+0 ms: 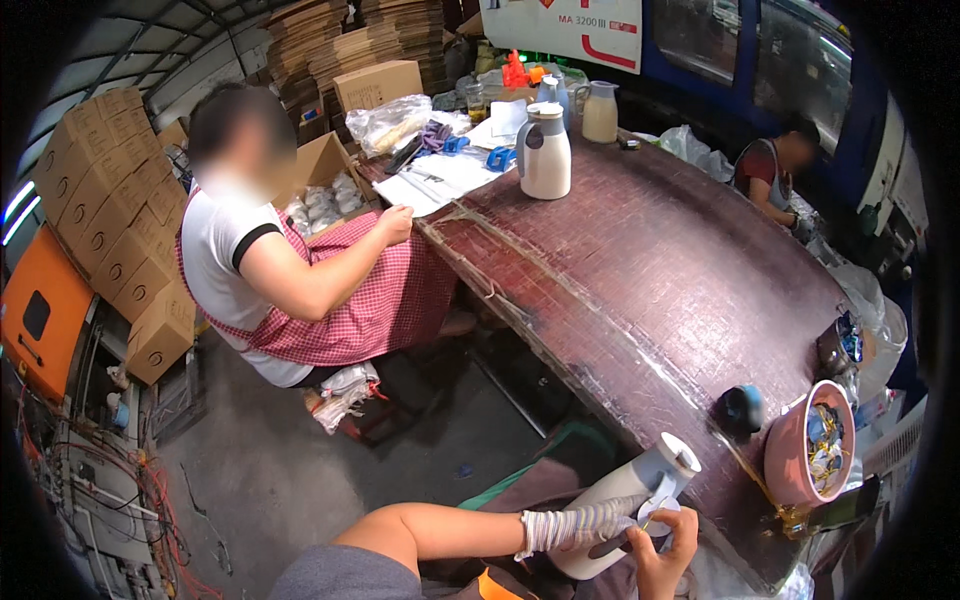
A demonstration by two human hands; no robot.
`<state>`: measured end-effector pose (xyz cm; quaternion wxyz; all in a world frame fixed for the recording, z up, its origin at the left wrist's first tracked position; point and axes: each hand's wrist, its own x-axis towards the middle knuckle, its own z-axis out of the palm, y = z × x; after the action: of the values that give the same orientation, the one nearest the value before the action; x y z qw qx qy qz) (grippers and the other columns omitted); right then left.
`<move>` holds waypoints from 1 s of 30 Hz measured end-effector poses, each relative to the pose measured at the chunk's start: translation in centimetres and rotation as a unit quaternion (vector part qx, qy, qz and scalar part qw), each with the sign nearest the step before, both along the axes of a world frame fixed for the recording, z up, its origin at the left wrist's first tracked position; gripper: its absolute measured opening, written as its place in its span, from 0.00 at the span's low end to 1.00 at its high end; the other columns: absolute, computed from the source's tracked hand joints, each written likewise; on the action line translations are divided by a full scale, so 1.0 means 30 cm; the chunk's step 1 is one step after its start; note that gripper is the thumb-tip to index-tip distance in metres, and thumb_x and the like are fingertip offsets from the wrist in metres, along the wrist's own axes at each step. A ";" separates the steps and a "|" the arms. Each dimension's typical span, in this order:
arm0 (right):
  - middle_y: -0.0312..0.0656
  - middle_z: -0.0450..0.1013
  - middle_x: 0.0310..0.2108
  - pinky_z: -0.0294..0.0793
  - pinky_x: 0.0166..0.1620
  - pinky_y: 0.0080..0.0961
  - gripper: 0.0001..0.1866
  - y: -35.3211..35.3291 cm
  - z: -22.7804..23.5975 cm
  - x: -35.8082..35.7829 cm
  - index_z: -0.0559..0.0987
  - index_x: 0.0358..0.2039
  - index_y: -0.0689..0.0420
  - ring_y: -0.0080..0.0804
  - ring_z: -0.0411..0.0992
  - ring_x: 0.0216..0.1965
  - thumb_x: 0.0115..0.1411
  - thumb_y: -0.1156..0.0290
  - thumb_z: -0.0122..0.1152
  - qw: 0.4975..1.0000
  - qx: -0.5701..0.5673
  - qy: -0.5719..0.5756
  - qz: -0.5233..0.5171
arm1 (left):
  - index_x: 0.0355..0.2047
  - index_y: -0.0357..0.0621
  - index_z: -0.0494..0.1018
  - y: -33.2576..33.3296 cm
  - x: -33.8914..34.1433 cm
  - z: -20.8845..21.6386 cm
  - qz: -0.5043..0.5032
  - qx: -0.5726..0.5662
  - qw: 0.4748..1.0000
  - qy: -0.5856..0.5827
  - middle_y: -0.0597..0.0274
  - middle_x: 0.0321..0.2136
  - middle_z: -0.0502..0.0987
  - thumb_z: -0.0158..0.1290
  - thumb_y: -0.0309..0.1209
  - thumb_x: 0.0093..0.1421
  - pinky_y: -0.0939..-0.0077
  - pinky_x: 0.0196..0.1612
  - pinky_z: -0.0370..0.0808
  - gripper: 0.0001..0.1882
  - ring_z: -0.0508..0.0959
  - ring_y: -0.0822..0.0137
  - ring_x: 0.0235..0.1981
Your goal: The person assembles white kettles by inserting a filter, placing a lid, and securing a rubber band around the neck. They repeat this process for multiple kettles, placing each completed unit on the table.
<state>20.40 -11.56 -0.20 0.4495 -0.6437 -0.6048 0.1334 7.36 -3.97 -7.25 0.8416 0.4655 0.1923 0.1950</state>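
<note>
A white and grey-blue vacuum jug (612, 487) leans at a tilt against the near edge of the table, its round white top toward the upper right. My left hand (590, 522), in a striped knit glove, is closed around the jug's side near its handle. Bare fingers of my right hand (665, 552) are pinched together beside the handle, close to the left fingertips. A thin yellowish strand (648, 521) shows at that pinch. Next to it, a small pale grey-white piece (661, 494) lies against the jug; whether it is a tag or part of the handle is unclear.
A pink bucket (783, 455) of small blue and gold items and a dark round object (738, 410) stand on the dark red table (640, 250). Farther off are another white jug (545, 160) and a beige jug (600, 112). A seated co-worker (300, 270) is at left, another person (770, 175) beyond.
</note>
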 end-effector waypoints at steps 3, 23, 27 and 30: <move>0.41 0.73 0.30 0.71 0.33 0.23 0.10 0.009 -0.028 0.062 0.79 0.34 0.59 0.32 0.71 0.28 0.52 0.74 0.70 0.996 0.041 -0.065 -0.048 | 0.47 0.49 0.69 0.017 0.016 -0.042 -0.011 -0.114 0.993 -0.025 0.71 0.21 0.67 0.51 0.32 0.62 0.83 0.20 0.62 0.12 0.66 0.78 0.18; 0.33 0.71 0.28 0.67 0.38 0.18 0.04 -0.062 -0.082 -0.075 0.76 0.28 0.59 0.19 0.67 0.32 0.54 0.79 0.64 0.937 -0.112 0.330 -0.021 | 0.48 0.40 0.67 0.223 -0.203 0.210 0.106 0.223 0.944 0.217 0.59 0.37 0.76 0.60 0.33 0.57 0.74 0.48 0.70 0.21 0.74 0.69 0.42; 0.35 0.73 0.28 0.71 0.36 0.20 0.04 -0.080 -0.195 0.075 0.76 0.33 0.59 0.21 0.69 0.30 0.59 0.74 0.60 0.927 0.009 0.349 -0.135 | 0.42 0.41 0.68 0.236 -0.218 0.174 0.119 0.214 0.944 0.221 0.64 0.34 0.75 0.65 0.32 0.53 0.76 0.45 0.71 0.20 0.73 0.73 0.39; 0.31 0.67 0.23 0.69 0.30 0.17 0.06 -0.108 -0.255 0.065 0.72 0.28 0.57 0.19 0.69 0.25 0.56 0.73 0.61 0.933 -0.002 0.339 -0.122 | 0.42 0.42 0.69 0.229 -0.210 0.163 0.113 0.152 0.972 0.137 0.64 0.34 0.75 0.65 0.30 0.53 0.77 0.43 0.72 0.20 0.73 0.74 0.38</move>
<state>22.35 -14.80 -7.85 0.6389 -0.6302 -0.3332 0.2892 1.05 2.89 -2.36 0.6990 0.5857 0.3251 0.2505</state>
